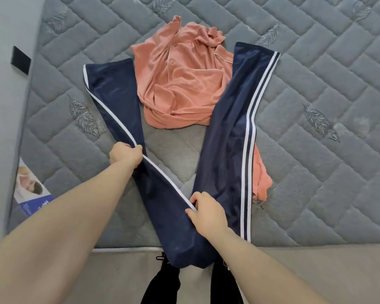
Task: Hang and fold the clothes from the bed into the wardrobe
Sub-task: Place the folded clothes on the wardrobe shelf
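- Head view: your left hand (125, 155) and right hand (206, 212) are pinching the navy trousers (226, 137), frame centre.
- Folding is only starting; the pink shirt (180, 84) is lying untouched.

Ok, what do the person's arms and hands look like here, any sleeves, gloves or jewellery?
Both forearms are bare all the way to the frame edge: no sleeves in view. The left hand and right hand wear no gloves, and no rings, watch or bracelets show. Below the bed edge, dark trousers are visible.
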